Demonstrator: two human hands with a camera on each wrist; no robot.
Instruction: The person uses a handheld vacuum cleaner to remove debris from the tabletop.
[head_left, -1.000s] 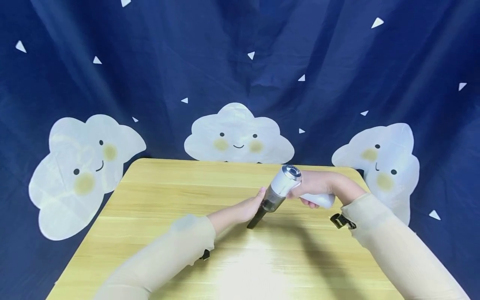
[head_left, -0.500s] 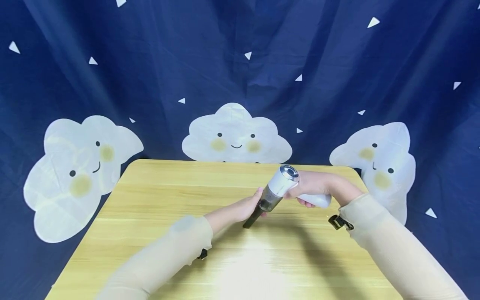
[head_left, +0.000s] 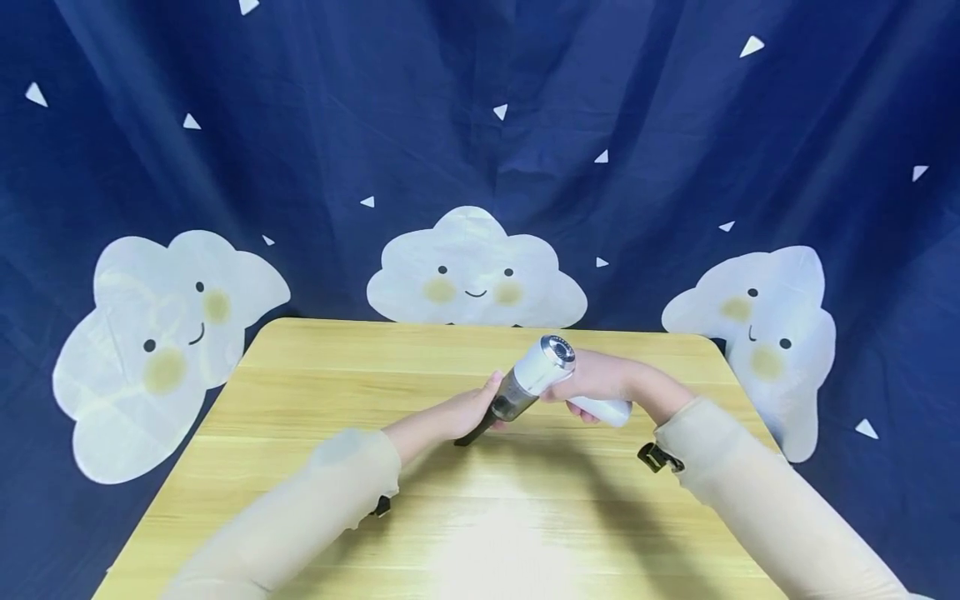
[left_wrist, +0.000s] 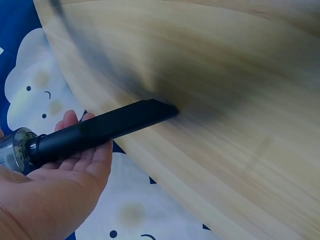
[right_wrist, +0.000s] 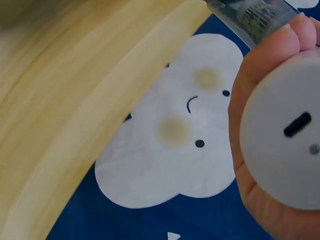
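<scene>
A white handheld vacuum cleaner (head_left: 534, 368) is held tilted over the table, its black crevice nozzle (left_wrist: 107, 125) pointing down to the left. My right hand (head_left: 600, 374) grips the white handle; in the right wrist view the fingers wrap behind its round end (right_wrist: 280, 145). Cradling the front from below is my left hand (head_left: 463, 412), thumb along the smoky clear dust cup (head_left: 513, 400) and fingers curved under the nozzle. In the left wrist view the slanted nozzle tip is close over the wood.
The pale wooden table (head_left: 360, 367) has rounded far corners. Behind it hangs a dark blue curtain (head_left: 435, 100) printed with smiling white clouds (head_left: 476, 258) and small white triangles. Shadows of the arms and vacuum fall on the tabletop.
Both hands have moved the vacuum cleaner left across the table, and its nozzle leans lower. The grip of each hand stays the same.
</scene>
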